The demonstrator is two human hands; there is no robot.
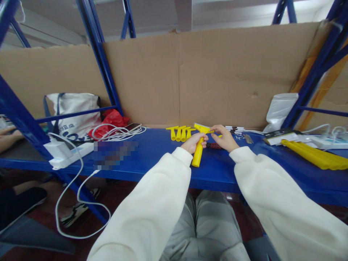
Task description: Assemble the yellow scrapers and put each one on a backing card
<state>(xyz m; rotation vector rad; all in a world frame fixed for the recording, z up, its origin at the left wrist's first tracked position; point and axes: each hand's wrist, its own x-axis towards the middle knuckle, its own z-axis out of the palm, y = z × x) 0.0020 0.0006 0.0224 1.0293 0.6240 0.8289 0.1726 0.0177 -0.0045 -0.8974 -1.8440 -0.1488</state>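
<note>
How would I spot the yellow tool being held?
Find the blue bench before the cardboard wall. Near its middle, the left hand grips the yellow tool, the right hand at its head. Unlike the yellow row at left or yellow stack at right, it alone is held.

The blue bench [156,152] here carries a white power strip [77,154], coiled cable [116,135], upright yellow handles [178,135] and, rightward, long yellow pieces [312,154].

Yellow tool [198,154], cream sleeves [154,192], blue bench [152,152], plain brown cardboard [220,76], red bag [115,117]
</note>
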